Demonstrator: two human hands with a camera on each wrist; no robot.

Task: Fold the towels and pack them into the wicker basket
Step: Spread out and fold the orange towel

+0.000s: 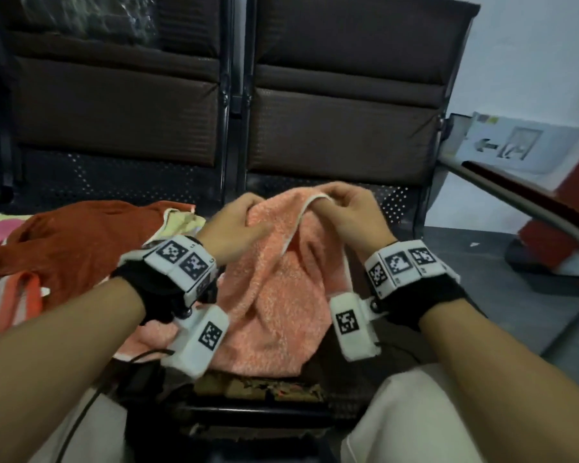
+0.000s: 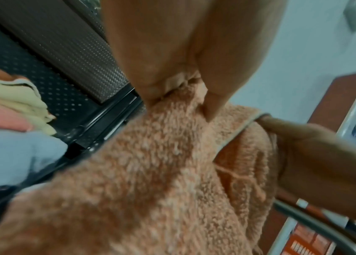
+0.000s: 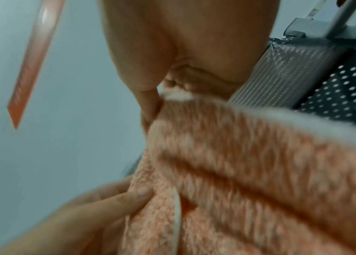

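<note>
Both hands, left hand (image 1: 233, 228) and right hand (image 1: 355, 212), pinch a fuzzy peach terry towel (image 1: 274, 295) along its pale hem; woven basket rim (image 1: 264, 390) shows underneath, contents hidden.

Both bare forearms are stretched forward, each wrist wrapped in a black strap bearing white marker blocks. The left hand (image 1: 234, 225) is held knuckles-up, its fingers (image 2: 214, 89) curled and pinched together. The right hand (image 1: 351, 212) is raised slightly higher, its fingers (image 3: 148, 103) apparently pinched against the thumb, though the wrist view is blurred.
</note>
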